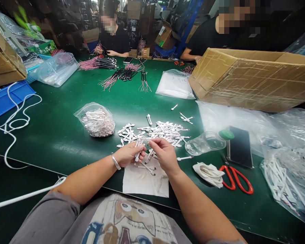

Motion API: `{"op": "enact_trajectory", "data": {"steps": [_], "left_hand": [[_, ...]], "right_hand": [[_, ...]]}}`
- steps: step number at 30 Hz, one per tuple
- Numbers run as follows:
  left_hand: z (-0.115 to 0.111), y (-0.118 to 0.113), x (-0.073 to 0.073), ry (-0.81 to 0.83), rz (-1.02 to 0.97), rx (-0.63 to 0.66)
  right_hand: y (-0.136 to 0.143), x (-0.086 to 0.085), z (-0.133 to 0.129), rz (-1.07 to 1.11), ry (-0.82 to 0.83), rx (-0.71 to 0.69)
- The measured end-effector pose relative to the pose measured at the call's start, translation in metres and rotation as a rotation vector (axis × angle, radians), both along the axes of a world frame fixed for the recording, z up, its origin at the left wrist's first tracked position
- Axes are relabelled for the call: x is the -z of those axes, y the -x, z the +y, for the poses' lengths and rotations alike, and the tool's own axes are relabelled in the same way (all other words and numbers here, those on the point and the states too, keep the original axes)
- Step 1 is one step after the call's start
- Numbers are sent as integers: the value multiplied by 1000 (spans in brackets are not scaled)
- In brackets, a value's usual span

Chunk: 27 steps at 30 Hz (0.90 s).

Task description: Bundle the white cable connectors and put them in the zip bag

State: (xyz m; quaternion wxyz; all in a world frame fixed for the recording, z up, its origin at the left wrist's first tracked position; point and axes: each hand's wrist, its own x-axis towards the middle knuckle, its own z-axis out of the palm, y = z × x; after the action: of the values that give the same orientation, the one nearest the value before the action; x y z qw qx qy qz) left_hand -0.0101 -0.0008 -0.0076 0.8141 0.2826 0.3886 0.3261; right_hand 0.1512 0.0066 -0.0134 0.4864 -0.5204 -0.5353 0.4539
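Observation:
My left hand (132,153) is closed around a few small white connector pieces (138,156), held above a white cloth (144,183) at the table's front edge. Close to its right, my right hand (164,152) is pinched near the tips of those pieces; whatever lies between its fingertips is too small to make out. Just beyond both hands spreads a pile of white connector pieces (167,131). A few more lie on the cloth below the hands. To the left, a clear bag (99,122) is full of similar pieces.
Red-handled scissors (235,179), a folded white cloth (208,173), a dark phone (240,145) and a clear bottle (205,142) lie at right. A large cardboard box (254,81) stands behind them. Two people sit across the green table (61,112), near black-and-pink wires (127,73).

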Motion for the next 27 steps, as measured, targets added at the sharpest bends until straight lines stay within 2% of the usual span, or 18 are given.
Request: {"op": "enact_trajectory", "data": {"steps": [2, 4, 7, 10, 13, 16, 18, 20, 21, 24, 27], "left_hand": [[2, 0, -1, 24, -60, -65], [4, 1, 0, 35, -100, -120], [5, 0, 5, 60, -136, -177], [5, -2, 7, 72, -141, -195], [4, 1, -3, -27, -89, -233], [0, 16, -19, -302, 81, -349], [-5, 31, -23, -505, 264, -481], [-12, 48, -18, -650, 476, -581], [-16, 56, -12, -681, 574, -590], [-24, 70, 11, -681, 809, -515], [-26, 73, 27, -759, 943, -417]], "right_hand": [[-1, -4, -3, -83, -152, 134], [-1, -6, -8, -247, -333, 138], [7, -6, -17, -515, -573, -101], [16, -5, -23, -627, -686, -304], [19, -5, -24, -532, -691, -283], [15, -6, -21, -435, -637, -195], [11, -6, -19, -410, -586, -173], [9, -5, -17, -388, -539, -172], [10, -4, -17, -378, -519, -178], [13, -1, -16, -350, -479, -212], [15, 2, -16, -344, -448, -244]]}}
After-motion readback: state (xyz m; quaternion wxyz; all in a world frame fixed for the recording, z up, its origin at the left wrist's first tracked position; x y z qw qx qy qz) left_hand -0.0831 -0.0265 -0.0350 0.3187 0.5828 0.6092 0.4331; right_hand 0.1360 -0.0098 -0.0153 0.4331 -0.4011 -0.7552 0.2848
